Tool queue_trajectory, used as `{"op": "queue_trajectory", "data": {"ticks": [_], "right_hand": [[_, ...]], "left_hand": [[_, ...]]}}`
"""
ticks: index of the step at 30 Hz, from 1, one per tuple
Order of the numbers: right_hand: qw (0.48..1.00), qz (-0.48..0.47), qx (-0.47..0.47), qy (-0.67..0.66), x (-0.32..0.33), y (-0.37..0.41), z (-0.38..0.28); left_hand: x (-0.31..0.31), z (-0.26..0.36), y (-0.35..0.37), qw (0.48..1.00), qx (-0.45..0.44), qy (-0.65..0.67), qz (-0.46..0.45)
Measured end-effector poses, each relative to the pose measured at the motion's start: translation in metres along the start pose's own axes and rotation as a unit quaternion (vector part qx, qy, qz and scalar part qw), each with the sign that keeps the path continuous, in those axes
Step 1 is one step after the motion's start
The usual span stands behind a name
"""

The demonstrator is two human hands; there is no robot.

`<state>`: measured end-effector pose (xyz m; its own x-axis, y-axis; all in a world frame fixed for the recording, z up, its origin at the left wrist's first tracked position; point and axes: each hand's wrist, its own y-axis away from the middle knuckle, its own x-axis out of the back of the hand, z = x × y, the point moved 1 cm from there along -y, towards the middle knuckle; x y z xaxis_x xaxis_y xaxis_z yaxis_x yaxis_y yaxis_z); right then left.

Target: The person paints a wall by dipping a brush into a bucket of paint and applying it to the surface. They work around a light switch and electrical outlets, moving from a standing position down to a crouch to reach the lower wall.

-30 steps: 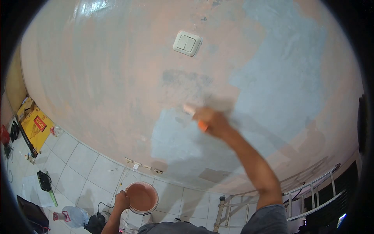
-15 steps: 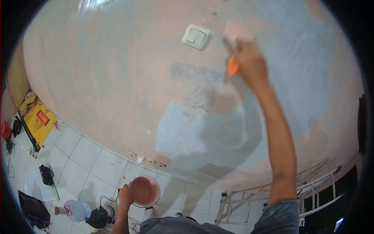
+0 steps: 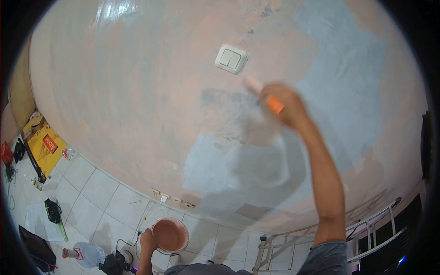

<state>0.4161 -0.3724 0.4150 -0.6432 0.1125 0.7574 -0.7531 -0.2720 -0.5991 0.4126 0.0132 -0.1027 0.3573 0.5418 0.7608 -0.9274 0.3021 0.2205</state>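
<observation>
My right hand [image 3: 285, 106] is closed round the orange handle of a paintbrush [image 3: 275, 104]. Pinkish bristles point up and left toward the wall [image 3: 137, 101], just below the white light switch [image 3: 231, 59]; blur hides whether they touch it. Patches of pink, grey and pale blue cover the wall. Low on the left, my left hand [image 3: 148, 241] grips the rim of a paint bucket [image 3: 185, 234] holding pinkish-brown paint [image 3: 169, 234].
A metal ladder [image 3: 293, 252] lies at lower right. Wall sockets [image 3: 178, 200] run along the wall's foot. On the tiled floor [image 3: 89, 215] at left are a yellow box [image 3: 48, 149], a clear water bottle [image 3: 89, 254], a black bag [image 3: 112, 265] and a cable.
My right hand with the paintbrush has moved down from beside the light switch to below it. The bristles now point more to the left. My left hand still holds the bucket.
</observation>
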Motion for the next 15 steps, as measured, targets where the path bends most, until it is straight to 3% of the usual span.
{"op": "queue_trajectory", "data": {"ticks": [2, 5, 7, 10, 14, 15], "right_hand": [[0.993, 0.077, 0.052, 0.079, 0.068, -0.041, 0.021], [0.932, 0.194, 0.095, 0.289, 0.163, -0.090, 0.055], [0.945, 0.226, 0.045, 0.233, 0.206, -0.114, 0.057], [0.929, 0.218, 0.101, 0.281, 0.246, -0.140, 0.082], [0.903, 0.209, 0.158, 0.339, 0.250, -0.160, 0.107], [0.913, 0.189, 0.126, 0.339, 0.247, -0.164, 0.111]], "left_hand": [[0.001, 0.002, -0.001, 1.000, 0.021, -0.006, -0.013], [-0.008, -0.007, -0.003, 1.000, 0.000, -0.023, -0.010], [-0.012, -0.008, -0.006, 1.000, 0.003, -0.027, -0.007], [-0.024, -0.016, -0.013, 1.000, -0.003, -0.028, -0.001], [-0.030, -0.008, -0.031, 0.998, -0.023, -0.055, -0.003], [-0.011, 0.015, -0.024, 0.991, -0.022, -0.097, -0.094]]}}
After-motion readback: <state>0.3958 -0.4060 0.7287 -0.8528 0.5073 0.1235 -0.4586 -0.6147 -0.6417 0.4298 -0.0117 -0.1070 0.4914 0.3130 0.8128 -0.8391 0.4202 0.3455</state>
